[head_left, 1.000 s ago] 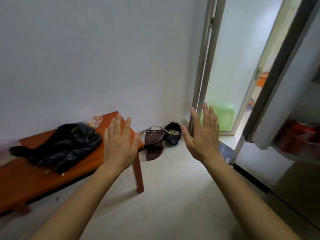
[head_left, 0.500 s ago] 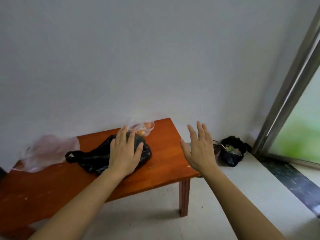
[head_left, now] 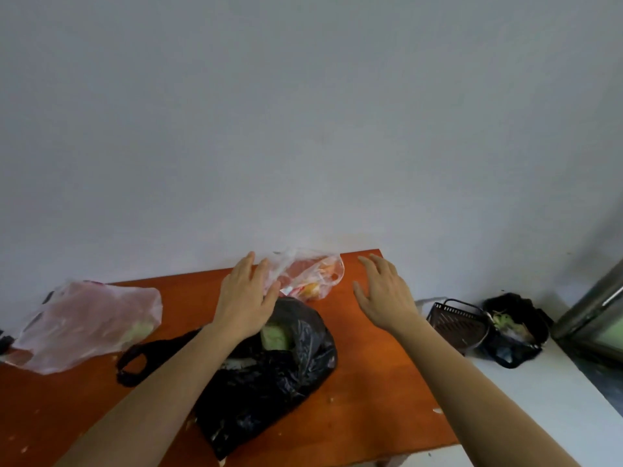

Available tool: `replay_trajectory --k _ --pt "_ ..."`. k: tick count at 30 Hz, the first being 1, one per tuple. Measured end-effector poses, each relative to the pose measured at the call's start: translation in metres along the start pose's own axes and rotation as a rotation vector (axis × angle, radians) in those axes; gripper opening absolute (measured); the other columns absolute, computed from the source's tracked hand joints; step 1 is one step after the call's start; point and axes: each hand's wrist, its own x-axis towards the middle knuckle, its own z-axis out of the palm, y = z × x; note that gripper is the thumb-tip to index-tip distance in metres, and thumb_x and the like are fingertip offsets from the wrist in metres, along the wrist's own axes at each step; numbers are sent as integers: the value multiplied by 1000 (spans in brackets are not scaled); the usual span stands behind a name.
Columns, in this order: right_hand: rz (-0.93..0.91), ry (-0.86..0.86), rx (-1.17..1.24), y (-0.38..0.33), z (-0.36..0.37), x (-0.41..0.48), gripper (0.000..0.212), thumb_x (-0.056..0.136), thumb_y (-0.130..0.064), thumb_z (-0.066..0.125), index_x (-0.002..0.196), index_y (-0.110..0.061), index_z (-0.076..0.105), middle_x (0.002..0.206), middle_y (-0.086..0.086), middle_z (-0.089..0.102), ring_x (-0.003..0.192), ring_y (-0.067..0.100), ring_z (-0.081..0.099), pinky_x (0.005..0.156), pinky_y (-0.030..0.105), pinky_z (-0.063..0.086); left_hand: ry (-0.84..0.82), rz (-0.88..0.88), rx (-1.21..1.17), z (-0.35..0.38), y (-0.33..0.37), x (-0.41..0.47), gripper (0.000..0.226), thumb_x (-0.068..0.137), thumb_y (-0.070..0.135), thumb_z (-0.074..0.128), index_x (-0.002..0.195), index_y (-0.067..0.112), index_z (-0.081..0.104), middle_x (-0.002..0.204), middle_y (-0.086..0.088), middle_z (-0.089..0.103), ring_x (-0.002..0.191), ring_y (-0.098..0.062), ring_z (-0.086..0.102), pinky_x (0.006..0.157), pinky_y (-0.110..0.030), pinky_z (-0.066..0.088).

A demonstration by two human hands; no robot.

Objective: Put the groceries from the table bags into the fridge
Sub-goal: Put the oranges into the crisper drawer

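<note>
Lying mid-worktop (head_left: 371,382), the black bag (head_left: 269,372) shows a green item (head_left: 274,337) at its mouth. A clear bag (head_left: 310,276) of orange-red packets sits just behind it, and a pinkish bag (head_left: 84,325) lies well to the left. Both hands are empty, fingers straight: the left hand (head_left: 244,299) above the black bag, the right hand (head_left: 384,294) beside the clear bag.

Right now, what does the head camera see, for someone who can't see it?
An open left hand and right hand reach over a wooden table holding three bags: a black bag in the middle, a clear bag by the wall, a pinkish bag left.
</note>
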Motion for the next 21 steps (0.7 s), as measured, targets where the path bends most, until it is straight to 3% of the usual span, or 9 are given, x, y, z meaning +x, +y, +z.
replay_trajectory --k 8,12,21 --pt "116 -213 -84 -17 71 111 58 98 -31 51 152 -19 33 154 9 36 139 29 39 105 40 43 -257 144 -73 75 -76 131 57 103 42 36 155 23 24 163 -12 18 150 -30 19 117 -43 25" --pt "150 -238 -89 -22 99 158 52 99 -22 48 150 -18 36 151 8 40 136 29 42 99 41 47 -310 228 -164 108 -91 179 54 102 43 40 152 23 31 161 -6 24 147 -27 26 115 -42 33" --pt "-60 -425 -77 -12 186 236 63 86 8 46 144 -15 47 145 9 52 137 28 45 108 43 44 -439 169 -396 171 -83 208 47 104 38 42 146 17 43 148 -3 47 135 -21 44 105 -34 38"
